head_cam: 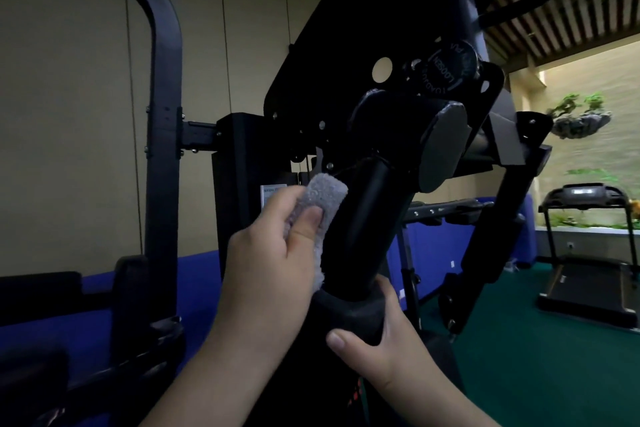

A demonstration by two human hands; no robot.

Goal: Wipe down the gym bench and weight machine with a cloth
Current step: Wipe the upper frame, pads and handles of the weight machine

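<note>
- Nearest the lens, the right hand [391,340] wraps the foam grip [349,319], thumb across the front and fingers curled behind, steadying the arm of the weight machine [381,55].
- Just above at ten o'clock, the left hand [270,253] pinches the folded grey cloth [322,215], thumb on top, pressing it on the left flank of the black tube [367,218].
- The tube's long axis runs from six o'clock up toward one o'clock, so I'd judge the next stroke follows that line; the left hand is the nearer one to the unwiped upper end.
- In the way up there: the pivot bracket [446,146] and round adjustment knob [450,68].
- Behind at nine o'clock, the curved frame upright [162,114].
- Far at three o'clock, a treadmill [588,246] on green floor, well apart.
</note>
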